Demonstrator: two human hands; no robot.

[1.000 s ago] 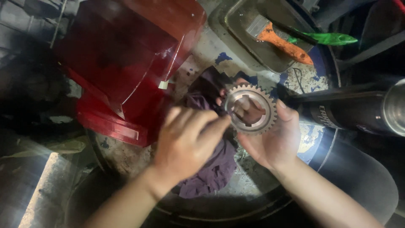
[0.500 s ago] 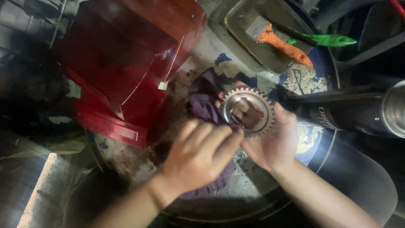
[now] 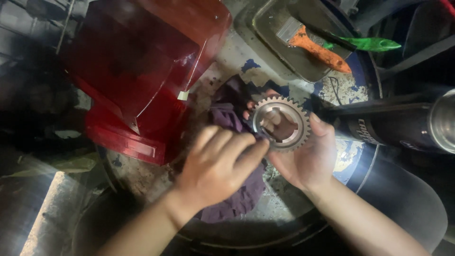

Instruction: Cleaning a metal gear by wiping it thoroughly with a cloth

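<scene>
Grey steel marks the round toothed gear ring (image 3: 281, 123), which rests flat-face-up across the right hand (image 3: 308, 159), its fingers curled loosely beneath and the thumb pressed on the rim's far side. As a disc it has no long axis; its open centre faces the camera. The left hand (image 3: 220, 163) lies just left of the gear, 4 fingers bent, their tips touching the near rim over a crumpled purple rag (image 3: 237, 194); whether they pinch the cloth cannot be told. Beyond the fingers sit a red plastic panel (image 3: 142, 61) and an orange-handled brush (image 3: 313, 42) in a grey tray (image 3: 265, 57).
</scene>
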